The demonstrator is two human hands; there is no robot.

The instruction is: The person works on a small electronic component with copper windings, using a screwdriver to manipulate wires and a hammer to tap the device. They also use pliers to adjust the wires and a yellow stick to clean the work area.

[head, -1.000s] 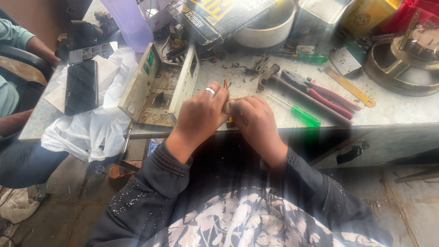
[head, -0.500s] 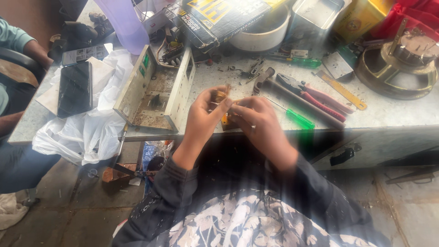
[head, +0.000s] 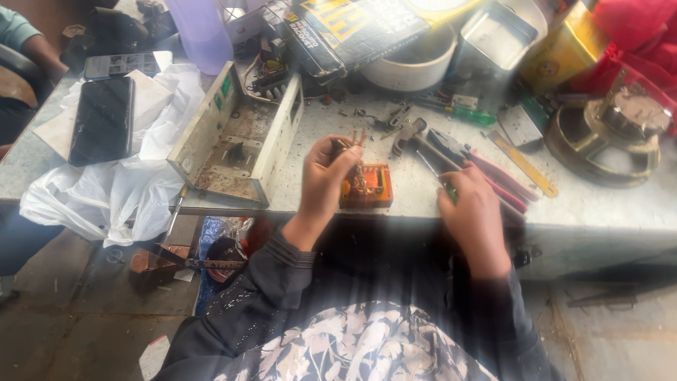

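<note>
Head view: the left hand [head: 326,176] pinches thin copper wires [head: 355,138] between its fingers [head: 345,156], directly above a small orange part [head: 367,186] that lies on the counter [head: 606,201] near its front edge. At 3 o'clock from this part, the right hand [head: 474,212] is closed around a green-handled screwdriver [head: 438,180]. At 9 o'clock stands an open cream casing [head: 236,137], and further at 9 o'clock a black phone [head: 103,120] lies on white plastic.
</note>
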